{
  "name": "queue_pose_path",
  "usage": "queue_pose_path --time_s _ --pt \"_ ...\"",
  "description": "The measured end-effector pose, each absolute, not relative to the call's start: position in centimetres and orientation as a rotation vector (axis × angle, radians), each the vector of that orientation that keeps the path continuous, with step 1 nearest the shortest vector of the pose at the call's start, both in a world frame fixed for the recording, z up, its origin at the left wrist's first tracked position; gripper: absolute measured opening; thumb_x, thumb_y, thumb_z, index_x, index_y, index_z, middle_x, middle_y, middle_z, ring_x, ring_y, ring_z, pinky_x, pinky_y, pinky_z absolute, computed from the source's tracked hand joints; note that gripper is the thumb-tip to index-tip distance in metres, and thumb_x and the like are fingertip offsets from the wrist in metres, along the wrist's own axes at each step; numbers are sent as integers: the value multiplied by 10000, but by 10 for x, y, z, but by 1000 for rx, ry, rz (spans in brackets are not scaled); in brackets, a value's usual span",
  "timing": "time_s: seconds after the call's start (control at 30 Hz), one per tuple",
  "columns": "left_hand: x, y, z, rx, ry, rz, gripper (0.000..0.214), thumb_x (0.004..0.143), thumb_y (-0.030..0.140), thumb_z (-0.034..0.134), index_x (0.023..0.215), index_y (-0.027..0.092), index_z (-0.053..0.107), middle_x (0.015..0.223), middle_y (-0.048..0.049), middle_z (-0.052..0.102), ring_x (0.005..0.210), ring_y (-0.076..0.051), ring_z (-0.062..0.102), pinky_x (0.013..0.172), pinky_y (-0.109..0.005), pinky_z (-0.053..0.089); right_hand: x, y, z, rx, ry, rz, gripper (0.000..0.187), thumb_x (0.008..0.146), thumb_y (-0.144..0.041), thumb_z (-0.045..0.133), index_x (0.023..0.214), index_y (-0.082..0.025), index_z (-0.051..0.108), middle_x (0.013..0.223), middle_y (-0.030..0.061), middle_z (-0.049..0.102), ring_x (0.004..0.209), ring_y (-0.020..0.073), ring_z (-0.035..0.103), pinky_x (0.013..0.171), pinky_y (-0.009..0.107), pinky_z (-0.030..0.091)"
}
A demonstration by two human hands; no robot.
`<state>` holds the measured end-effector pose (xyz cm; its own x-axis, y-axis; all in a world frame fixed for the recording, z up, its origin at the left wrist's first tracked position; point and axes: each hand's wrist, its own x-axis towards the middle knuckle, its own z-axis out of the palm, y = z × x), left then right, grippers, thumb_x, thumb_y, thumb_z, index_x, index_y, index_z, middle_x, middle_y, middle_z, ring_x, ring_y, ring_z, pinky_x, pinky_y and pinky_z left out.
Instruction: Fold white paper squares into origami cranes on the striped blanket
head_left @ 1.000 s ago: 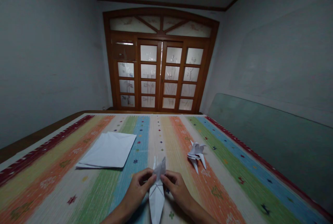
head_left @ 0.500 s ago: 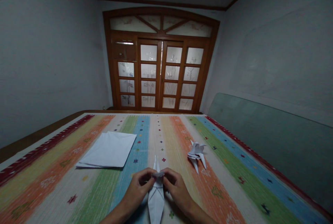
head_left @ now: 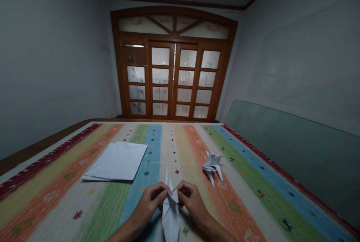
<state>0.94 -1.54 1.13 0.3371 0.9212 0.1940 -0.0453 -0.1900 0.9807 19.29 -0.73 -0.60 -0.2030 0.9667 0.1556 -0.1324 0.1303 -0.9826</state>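
Note:
A long, narrow piece of folded white paper (head_left: 170,219) lies in front of me, with slim points at its far end. My left hand (head_left: 153,200) pinches its upper left side between thumb and forefinger. From the other side, my right hand (head_left: 191,199) has its fingers closed on a small flap near the middle of the paper. Both forefingertips meet close together over that flap. A finished-looking folded paper figure (head_left: 213,165) with pointed legs stands to the right, beyond my right hand.
A stack of white paper sheets (head_left: 118,161) lies to the left on the striped tablecloth (head_left: 112,208). A pale green chair back or panel (head_left: 281,140) runs along the table's right side. Wooden glazed doors (head_left: 174,80) stand behind the table.
The small flap between my fingers has tilted and now lies lower, toward the right. The folded paper has shifted slightly right, and my fingertips have changed their hold. The stack and the figure stay put.

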Motion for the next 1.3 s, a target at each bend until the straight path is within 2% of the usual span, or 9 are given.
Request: queue_pose_path --time_s 0.1,0.3,0.4,0.5,0.57,0.67,0.8,1.03,1.3 --pt "11 -19 14 1570 886 1103 430 884 582 651 843 169 764 750 -38 715 714 -205 641 647 -245 447 192 -9 -2 -890 -1336 1285 369 705 -495 817 667 -167 652 533 -26 581 471 135 546 468 222 432" --pt "14 -24 17 1847 1087 1258 304 971 436 585 992 233 810 957 -74 780 923 -243 710 837 -292 506 189 -11 -3 -937 -1327 1149 291 742 -417 789 662 -164 672 608 1 629 534 147 571 513 230 437" --pt "16 -23 14 1915 1082 1286 288 978 422 580 1056 266 809 957 -68 782 904 -227 722 796 -275 531 189 -10 -6 -949 -1320 1087 224 770 -380 745 726 -166 693 639 11 654 570 162 592 536 237 446" --pt "18 -22 10 1952 1102 1313 286 981 433 583 1102 289 799 903 -53 778 820 -207 725 729 -262 537 188 -11 -7 -952 -1300 1050 172 766 -334 740 822 -184 677 580 -27 622 527 155 575 504 222 424" --pt "19 -22 10 1966 1117 1346 298 980 452 586 1122 291 792 888 -51 775 793 -203 723 716 -264 538 187 -13 -6 -957 -1304 1024 166 769 -329 742 805 -190 659 576 -31 624 517 151 575 497 219 424" --pt "19 -23 10 1980 1111 1369 325 984 480 573 1136 288 787 861 -53 759 763 -199 715 700 -264 546 185 -16 -5 -968 -1347 961 210 798 -362 734 725 -174 676 642 13 679 575 164 616 551 237 470" --pt "19 -24 11 2036 1088 1329 331 996 478 552 1157 298 779 818 -47 723 749 -194 705 682 -258 549 183 -20 -6 -996 -1402 913 268 819 -388 726 680 -159 708 617 28 693 565 169 629 562 242 485" --pt "19 -27 10 2084 1053 1311 298 1001 407 560 1211 315 749 859 -48 709 812 -196 702 751 -268 554 184 -25 -3 -991 -1486 851 291 859 -410 694 718 -161 745 677 59 744 635 194 686 590 236 515" --pt "16 -32 14 2156 918 1314 375 987 304 535 1330 251 678 901 -83 685 841 -218 689 749 -300 566 184 -25 -5 -985 -1504 818 368 869 -498 695 731 -161 748 665 61 737 611 192 674 575 245 506"
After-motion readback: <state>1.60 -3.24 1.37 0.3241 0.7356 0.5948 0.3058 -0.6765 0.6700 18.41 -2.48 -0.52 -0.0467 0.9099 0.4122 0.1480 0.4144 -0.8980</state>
